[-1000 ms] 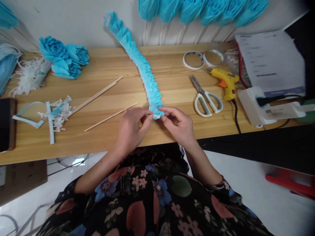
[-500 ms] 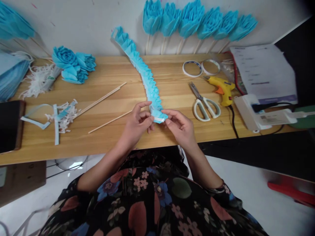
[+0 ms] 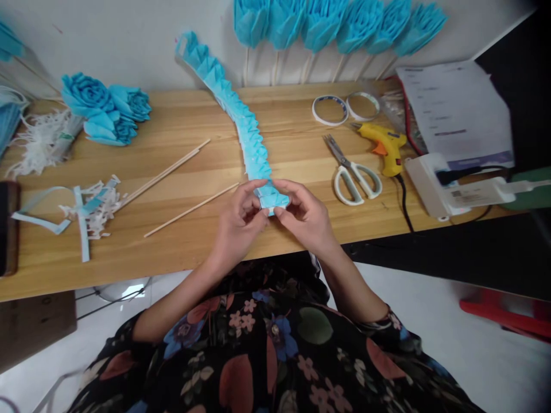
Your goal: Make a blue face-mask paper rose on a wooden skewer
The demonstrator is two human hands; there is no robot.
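A long strip of folded blue petals (image 3: 247, 123) runs from the wall edge of the table down to my hands. My left hand (image 3: 243, 215) pinches the left side of its near end between thumb and fingers. On the other side of that end, my right hand (image 3: 303, 215) pinches it too, thumb low and fingers above. A whitish patch shows at the near edge between my thumbs. Left of my hands lies a thin wooden stick (image 3: 191, 209), its right end close to my left fingers.
Scissors (image 3: 353, 172), a yellow glue gun (image 3: 387, 146) and two tape rolls (image 3: 330, 110) lie to the right, near a white power strip (image 3: 434, 186). Finished blue flowers (image 3: 325, 23) on sticks stand along the wall. White scraps (image 3: 101, 206) and loose blue flowers (image 3: 101, 106) are at left.
The view has shifted slightly right. My right fingers have moved up over the strip's near end and both hands have drawn closer together, so less of the whitish edge shows.
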